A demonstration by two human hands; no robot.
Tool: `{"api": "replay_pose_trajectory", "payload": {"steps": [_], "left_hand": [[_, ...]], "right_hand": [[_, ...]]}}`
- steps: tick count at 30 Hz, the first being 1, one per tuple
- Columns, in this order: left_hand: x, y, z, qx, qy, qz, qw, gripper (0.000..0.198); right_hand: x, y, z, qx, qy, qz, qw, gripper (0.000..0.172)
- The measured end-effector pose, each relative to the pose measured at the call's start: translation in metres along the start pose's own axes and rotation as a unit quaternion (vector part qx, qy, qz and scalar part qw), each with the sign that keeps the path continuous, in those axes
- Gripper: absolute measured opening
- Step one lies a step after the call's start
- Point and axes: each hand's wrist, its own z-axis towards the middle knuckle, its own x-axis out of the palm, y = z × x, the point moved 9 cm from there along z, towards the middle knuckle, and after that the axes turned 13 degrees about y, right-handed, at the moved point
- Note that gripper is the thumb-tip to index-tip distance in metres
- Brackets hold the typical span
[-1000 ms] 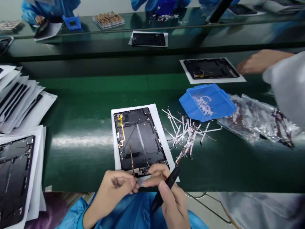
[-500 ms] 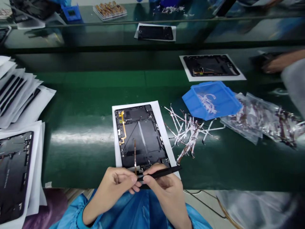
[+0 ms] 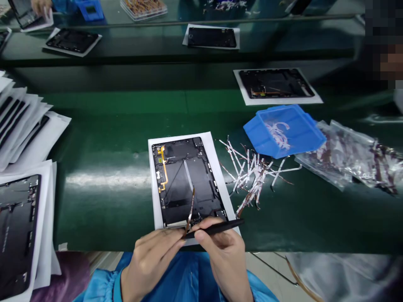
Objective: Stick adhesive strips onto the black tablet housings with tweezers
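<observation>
My right hand (image 3: 222,256) grips slim black tweezers (image 3: 217,228), which lie almost level across the lower edge of a black tablet housing (image 3: 185,180). My left hand (image 3: 154,262) pinches the lower end of a thin brown flex strip (image 3: 190,207) beside the tweezer tip. The strip stands up over the housing, leaning right. The housing lies on a white paper sheet (image 3: 210,167), with a yellow flex cable (image 3: 163,167) along its left side. My hands hide its bottom edge.
A blue plastic tray (image 3: 283,132) holds white strips, beside a loose pile of white-and-brown strips (image 3: 255,176). Clear plastic bags (image 3: 346,155) lie to the right. Stacked papers (image 3: 22,121) and another housing (image 3: 17,226) lie left. A co-worker's hand (image 3: 40,5) shows at the top.
The tweezers have swung from steeply angled to nearly level. The strip now leans right instead of left. A co-worker's hand has withdrawn from the right side, and the view has shifted slightly.
</observation>
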Motion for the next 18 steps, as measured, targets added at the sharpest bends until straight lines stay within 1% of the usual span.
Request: {"api": "replay_pose_trajectory", "payload": {"steps": [5,8,12,15,16,18], "left_hand": [[-0.004,0.002,0.001,0.018,0.001,0.007,1.0,0.027],[-0.005,0.002,0.003,0.03,0.003,-0.002,1.0,0.03],[-0.006,0.002,0.005,0.041,-0.001,-0.015,0.999,0.029],[-0.01,0.01,0.003,0.024,-0.001,0.006,1.0,0.026],[-0.012,0.015,0.001,0.008,0.001,0.022,1.0,0.025],[-0.02,0.031,-0.002,-0.049,-0.003,0.07,0.996,0.018]], "right_hand": [[0.004,-0.009,0.002,0.022,0.028,0.02,0.999,0.011],[0.008,-0.017,0.004,0.044,0.052,0.044,0.997,0.013],[0.008,-0.021,0.004,0.043,0.054,0.049,0.996,0.015],[0.009,-0.01,0.007,0.006,0.039,0.02,0.999,0.011],[0.01,-0.003,0.009,-0.014,0.027,0.007,1.0,0.01],[0.012,0.013,0.015,-0.049,-0.006,-0.036,0.998,0.01]]}}
